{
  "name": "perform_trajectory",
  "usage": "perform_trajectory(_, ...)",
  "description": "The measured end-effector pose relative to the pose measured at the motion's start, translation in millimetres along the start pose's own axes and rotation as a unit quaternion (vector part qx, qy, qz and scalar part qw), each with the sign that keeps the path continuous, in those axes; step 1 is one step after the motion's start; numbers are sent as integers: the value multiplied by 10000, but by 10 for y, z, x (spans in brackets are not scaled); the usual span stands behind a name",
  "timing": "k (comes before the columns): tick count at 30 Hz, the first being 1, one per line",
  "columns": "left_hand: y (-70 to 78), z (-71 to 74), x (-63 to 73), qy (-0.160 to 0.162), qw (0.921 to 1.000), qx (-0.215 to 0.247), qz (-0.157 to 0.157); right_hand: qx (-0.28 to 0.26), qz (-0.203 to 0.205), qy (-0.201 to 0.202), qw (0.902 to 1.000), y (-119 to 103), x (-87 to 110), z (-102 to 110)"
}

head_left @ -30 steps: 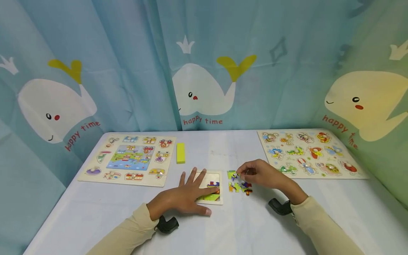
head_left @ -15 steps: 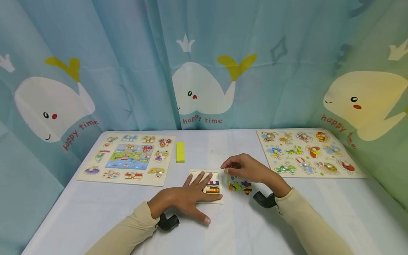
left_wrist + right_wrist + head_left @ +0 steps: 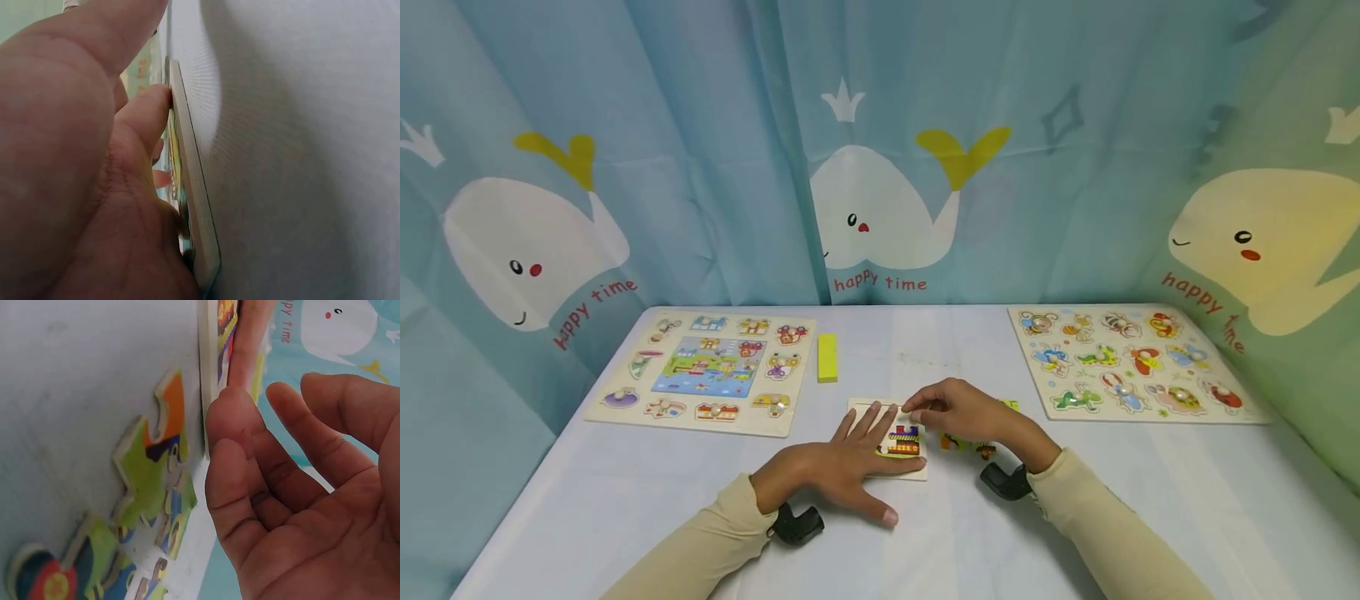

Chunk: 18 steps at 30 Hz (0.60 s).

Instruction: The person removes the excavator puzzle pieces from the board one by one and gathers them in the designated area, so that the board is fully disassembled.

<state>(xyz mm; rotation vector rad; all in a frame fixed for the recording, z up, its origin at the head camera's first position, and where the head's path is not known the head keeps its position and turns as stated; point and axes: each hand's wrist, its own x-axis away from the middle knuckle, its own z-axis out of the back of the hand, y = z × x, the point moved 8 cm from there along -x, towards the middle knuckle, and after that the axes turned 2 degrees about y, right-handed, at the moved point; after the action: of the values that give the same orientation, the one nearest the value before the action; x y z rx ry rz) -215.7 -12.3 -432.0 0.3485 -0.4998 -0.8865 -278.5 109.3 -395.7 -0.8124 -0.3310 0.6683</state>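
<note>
A small wooden puzzle board [image 3: 889, 477] lies in the middle of the table, with part of a train picture fitted in it. My left hand [image 3: 842, 467] rests on it, fingers spread and straight. In the left wrist view, its fingers lie along the board's edge [image 3: 197, 187]. At the board's upper right corner is my right hand [image 3: 958, 412], its thumb and fingertips close together; whether a small piece is between them is hidden. Loose colourful jigsaw pieces [image 3: 147, 475] lie on the table below that hand, partly covered by it in the head view.
A knob puzzle with vehicles [image 3: 711, 367] stands at the left, and an insect knob puzzle [image 3: 1138, 358] at the right. Beyond the small board lies a yellow block [image 3: 827, 358]. A blue whale-print curtain [image 3: 880, 208] hangs along the table's back edge.
My right hand has moved left from the loose pieces to the board's upper right corner. My left hand stays on the board, its fingers shifted slightly, showing more of the train.
</note>
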Motion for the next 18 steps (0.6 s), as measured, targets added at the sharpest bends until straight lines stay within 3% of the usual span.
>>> perform_trajectory(10, 2, 15, 6, 53, 10000, -71, -19, 53, -116, -52, 9999, -5, -19, -61)
perform_trajectory(18, -6, 3, 3, 67, 9999, -93, -22, 115, 28, 43, 9999, -11, -22, -54)
